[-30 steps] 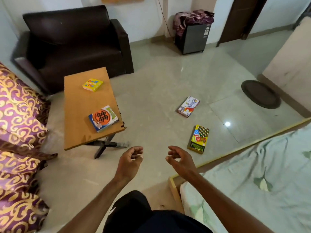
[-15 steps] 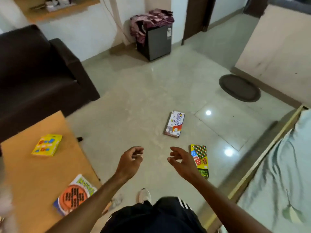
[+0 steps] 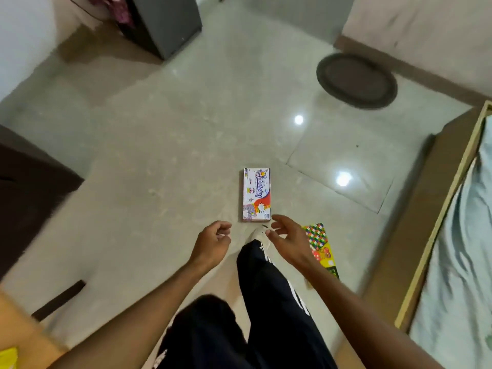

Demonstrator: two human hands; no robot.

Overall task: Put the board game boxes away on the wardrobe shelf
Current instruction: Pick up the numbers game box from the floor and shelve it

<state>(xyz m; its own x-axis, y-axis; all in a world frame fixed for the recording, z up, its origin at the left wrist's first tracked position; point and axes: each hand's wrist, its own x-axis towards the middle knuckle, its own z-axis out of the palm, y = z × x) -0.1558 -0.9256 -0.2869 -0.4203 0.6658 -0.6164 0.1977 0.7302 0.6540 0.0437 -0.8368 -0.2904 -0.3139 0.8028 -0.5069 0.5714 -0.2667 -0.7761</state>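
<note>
A white board game box (image 3: 256, 194) with red and orange print lies flat on the tiled floor just ahead of my foot. A second box, yellow with a chequered pattern (image 3: 320, 246), lies on the floor to its right, partly hidden behind my right forearm. My left hand (image 3: 211, 243) hovers above the floor, fingers loosely curled and holding nothing. My right hand (image 3: 288, 239) is spread with fingers apart, just below the white box and empty. A yellow corner of another box (image 3: 8, 358) shows at the bottom left on the wooden table.
A dark sofa (image 3: 29, 193) stands at the left. A grey cabinet (image 3: 165, 22) sits at the far wall. A round dark mat (image 3: 356, 81) lies at the far right. A bed (image 3: 458, 235) with a wooden frame runs along the right. The orange table (image 3: 16, 323) is at the bottom left.
I have stepped forward and turned right, so the two floor boxes are now close under my hands. The table and sofa slid out to the left. Both hands stay empty.
</note>
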